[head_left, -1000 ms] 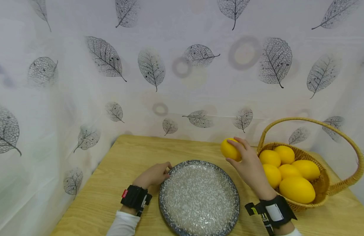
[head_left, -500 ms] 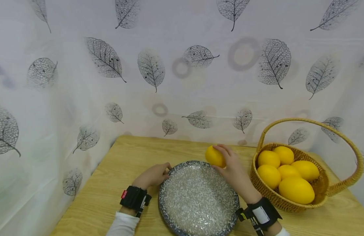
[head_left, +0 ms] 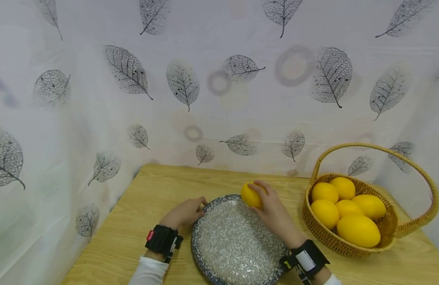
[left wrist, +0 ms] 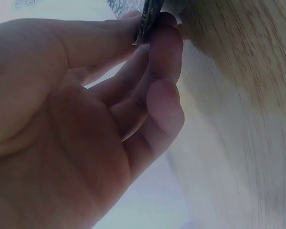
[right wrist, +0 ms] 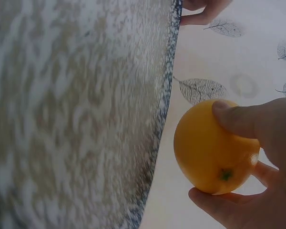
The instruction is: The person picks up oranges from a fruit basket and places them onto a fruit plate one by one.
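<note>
My right hand (head_left: 274,211) holds a smooth, rounded yellow lemon (head_left: 250,195) above the far rim of a speckled grey plate (head_left: 237,237). In the right wrist view, thumb and fingers grip the lemon (right wrist: 209,148), whose small green stem end shows; it looks more orange there. My left hand (head_left: 184,213) is at the plate's left rim. The left wrist view shows the thumb and curled fingers of that hand (left wrist: 95,95) pinching the dark plate edge (left wrist: 150,19). The plate lies on the wooden table.
A wicker basket (head_left: 324,241) with a tall arched handle stands on the right and holds several yellow lemons (head_left: 358,230). The wooden table (head_left: 134,221) runs back to a pale curtain (head_left: 219,118) printed with leaves.
My right hand has carried the lemon leftward and lower, from beside the basket to the plate's far rim. My left hand stays at the plate's edge.
</note>
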Available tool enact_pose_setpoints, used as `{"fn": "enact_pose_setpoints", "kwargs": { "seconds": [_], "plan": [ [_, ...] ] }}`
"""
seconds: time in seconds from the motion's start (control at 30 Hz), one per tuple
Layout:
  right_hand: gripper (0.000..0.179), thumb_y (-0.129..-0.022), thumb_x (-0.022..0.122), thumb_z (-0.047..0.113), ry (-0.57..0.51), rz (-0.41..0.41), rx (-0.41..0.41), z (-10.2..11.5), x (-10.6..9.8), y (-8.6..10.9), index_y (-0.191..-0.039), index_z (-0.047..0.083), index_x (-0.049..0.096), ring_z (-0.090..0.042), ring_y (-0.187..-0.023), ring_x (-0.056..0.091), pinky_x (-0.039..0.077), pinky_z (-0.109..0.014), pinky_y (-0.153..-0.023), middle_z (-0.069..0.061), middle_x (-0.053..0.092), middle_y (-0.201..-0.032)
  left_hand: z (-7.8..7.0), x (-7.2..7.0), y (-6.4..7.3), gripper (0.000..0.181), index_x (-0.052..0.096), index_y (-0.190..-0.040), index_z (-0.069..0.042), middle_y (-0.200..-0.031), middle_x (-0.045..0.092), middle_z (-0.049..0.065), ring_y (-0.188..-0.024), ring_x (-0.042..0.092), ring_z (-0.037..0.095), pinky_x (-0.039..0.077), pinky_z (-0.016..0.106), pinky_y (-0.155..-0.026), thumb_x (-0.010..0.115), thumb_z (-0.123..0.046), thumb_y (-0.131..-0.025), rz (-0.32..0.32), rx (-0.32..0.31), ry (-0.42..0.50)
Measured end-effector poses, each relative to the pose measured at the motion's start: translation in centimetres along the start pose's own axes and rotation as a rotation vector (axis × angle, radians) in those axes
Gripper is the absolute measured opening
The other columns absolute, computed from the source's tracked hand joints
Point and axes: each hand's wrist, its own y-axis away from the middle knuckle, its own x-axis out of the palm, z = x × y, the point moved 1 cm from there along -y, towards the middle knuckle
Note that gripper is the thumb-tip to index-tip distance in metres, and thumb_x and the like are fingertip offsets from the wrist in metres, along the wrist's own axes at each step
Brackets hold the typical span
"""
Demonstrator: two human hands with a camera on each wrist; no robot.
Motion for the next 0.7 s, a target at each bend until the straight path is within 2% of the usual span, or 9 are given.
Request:
{"fn": "enact_pose_setpoints", "kwargs": {
  "seconds": [0.23, 0.47, 0.7],
  "plan": [
    [0.067, -0.073, 0.081, 0.005, -0.012, 0.063, 0.012, -0.04, 0.89, 0.23, -0.135, 0.009, 0.055, -0.040, -0.119, 0.052, 0.052, -0.059, -0.093, -0.020, 0.049, -0.141, 0.20, 0.02, -0.10, 0.028, 0.057, -0.122, -0.005, -0.100, 0.073, 0.018, -0.078, 0.062, 0.019, 0.053, 0.041, -0.070, 0.058, -0.010, -0.095, -0.003, -0.004, 0.002],
    [0.063, -0.073, 0.081, 0.007, 0.025, 0.105, -0.007, -0.04, 0.96, 0.41, -0.131, 0.009, 0.056, -0.038, -0.118, 0.053, 0.053, -0.057, -0.093, -0.018, 0.049, -0.138, 0.21, -0.09, -0.16, 0.027, 0.058, -0.122, -0.005, -0.099, 0.073, 0.018, -0.079, 0.062, 0.019, 0.053, 0.042, -0.071, 0.058, -0.010, -0.095, -0.004, -0.005, -0.004],
    [0.070, -0.077, 0.078, 0.014, 0.049, 0.180, 0.047, -0.22, 0.35, 0.71, -0.141, 0.013, 0.050, -0.037, -0.122, 0.051, 0.051, -0.058, -0.094, -0.017, 0.046, -0.146, 0.01, -0.03, -0.02, 0.027, 0.057, -0.122, -0.005, -0.099, 0.073, 0.018, -0.079, 0.062, 0.020, 0.053, 0.042, -0.071, 0.058, -0.010, -0.095, 0.003, -0.011, 0.007]
  ]
}}
